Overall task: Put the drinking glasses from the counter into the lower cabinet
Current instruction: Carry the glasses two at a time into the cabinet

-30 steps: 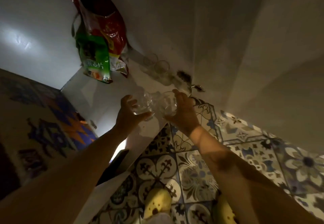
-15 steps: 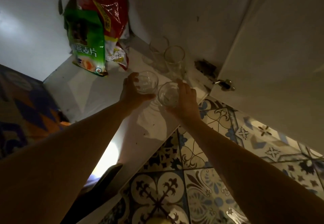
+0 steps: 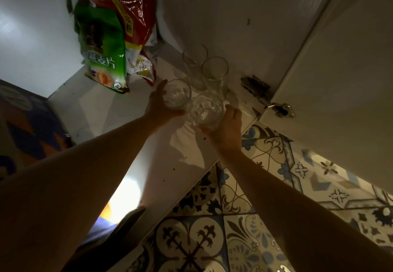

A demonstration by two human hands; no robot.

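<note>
Both my hands reach into the open lower cabinet, each around a short clear drinking glass. My left hand [image 3: 158, 106] grips the left glass [image 3: 177, 94]. My right hand [image 3: 228, 126] grips the right glass [image 3: 206, 110]. The two glasses are side by side, low over the white cabinet shelf [image 3: 119, 110]; whether they touch it I cannot tell. Two taller clear glasses [image 3: 214, 73] stand just behind them against the right inner wall.
A green and red food bag [image 3: 104, 44] leans at the back left of the shelf. The open cabinet door [image 3: 340, 80] with its hinge [image 3: 280, 110] is on the right. Patterned floor tiles [image 3: 265, 197] lie below the shelf's front edge.
Both hands have carried their glasses deeper into the cabinet and lower toward the shelf, closer to the two tall glasses. The camera has leaned in nearer.
</note>
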